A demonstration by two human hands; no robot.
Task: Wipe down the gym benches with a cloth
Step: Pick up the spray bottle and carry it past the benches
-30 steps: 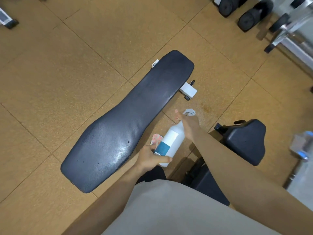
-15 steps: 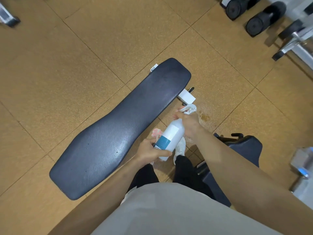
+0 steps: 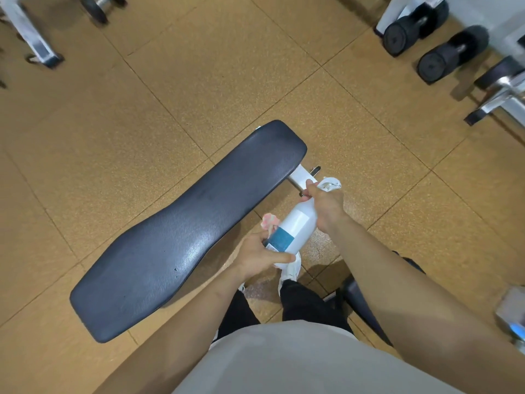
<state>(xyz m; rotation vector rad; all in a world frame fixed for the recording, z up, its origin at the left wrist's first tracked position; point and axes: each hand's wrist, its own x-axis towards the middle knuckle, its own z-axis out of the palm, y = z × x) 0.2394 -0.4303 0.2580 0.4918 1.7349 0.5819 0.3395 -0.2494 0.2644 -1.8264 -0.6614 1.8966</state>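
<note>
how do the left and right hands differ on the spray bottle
The left hand grips the spray bottle low, at the teal label; the right hand grips its neck below the trigger. The left hand sits nearer the person, the right hand farther out. Both curl around the bottle.

No legible text on bottle label point(image 3: 279, 238)

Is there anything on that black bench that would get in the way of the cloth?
Nothing visible lies on the bench pad. The pink cloth sits bunched at the left hand, beside the spray bottle that both hands grip; the right hand is at its neck.
</note>
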